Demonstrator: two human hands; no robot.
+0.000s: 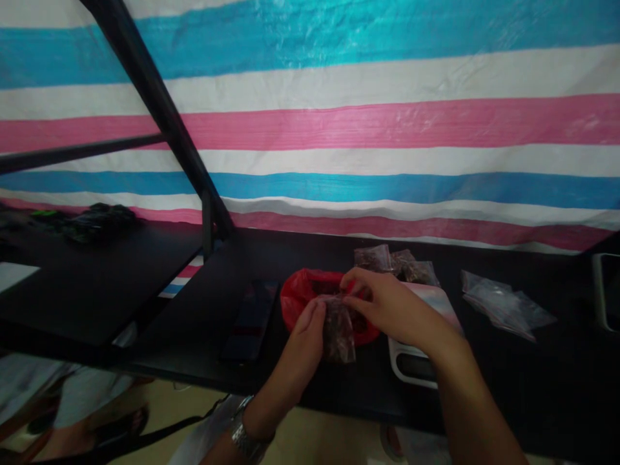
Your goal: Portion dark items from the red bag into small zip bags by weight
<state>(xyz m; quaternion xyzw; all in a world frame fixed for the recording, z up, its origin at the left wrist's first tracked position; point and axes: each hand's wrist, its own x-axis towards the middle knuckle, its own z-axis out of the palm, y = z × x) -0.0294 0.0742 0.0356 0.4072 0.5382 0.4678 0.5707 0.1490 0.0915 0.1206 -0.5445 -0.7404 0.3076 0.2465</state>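
A small clear zip bag (pixel 340 332) with dark, bitty contents hangs between my two hands, in front of a red plastic bag (pixel 296 294). My left hand (pixel 306 332) pinches its upper left edge. The fingers of my right hand (pixel 382 300) are closed at its top right corner, over the mouth of the red bag. What the dark contents are, I cannot make out. Under my right wrist lies a white kitchen scale (pixel 411 365) with a pinkish top, partly hidden by the forearm.
Several filled zip bags (pixel 372 258) lie behind the scale. Flat clear zip bags (pixel 504 303) are piled to the right. A dark phone (pixel 252 320) rests left of the red bag on the black table (pixel 194 342). A slanted black frame post (pixel 159 103) rises behind; a person's leg (pixel 82 400) shows lower left.
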